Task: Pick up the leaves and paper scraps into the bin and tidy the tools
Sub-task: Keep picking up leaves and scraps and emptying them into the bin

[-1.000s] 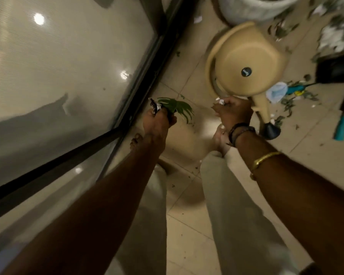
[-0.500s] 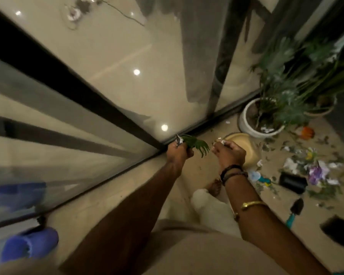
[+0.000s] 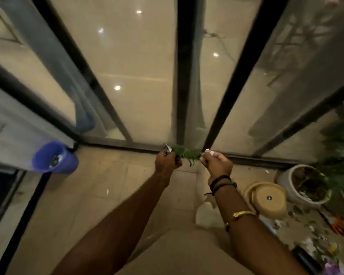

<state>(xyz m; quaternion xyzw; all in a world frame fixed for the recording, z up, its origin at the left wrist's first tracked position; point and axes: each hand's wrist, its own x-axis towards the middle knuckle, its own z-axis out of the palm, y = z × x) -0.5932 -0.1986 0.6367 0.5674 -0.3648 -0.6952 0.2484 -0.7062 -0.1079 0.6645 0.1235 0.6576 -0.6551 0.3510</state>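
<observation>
My left hand [image 3: 167,162] grips green leaves [image 3: 186,153] and a crumpled paper scrap [image 3: 167,149], held out in front of me at chest height. My right hand [image 3: 216,164] is curled beside it and pinches small white paper scraps [image 3: 210,152]. A blue bin [image 3: 55,158] stands on the floor at the far left by the wall corner, with a little rubbish inside. More leaves and paper scraps [image 3: 310,235] litter the floor at the lower right.
A tan watering can [image 3: 266,199] lies on the floor at the right next to a white plant pot [image 3: 304,187]. An orange tool [image 3: 340,226] and a dark object [image 3: 304,257] lie among the litter. Glass doors with black frames [image 3: 182,76] stand straight ahead.
I have risen and turned left: the view lifted from the floor to the glass doors, and the blue bin came into sight. Both hands still hold their leaves and scraps.
</observation>
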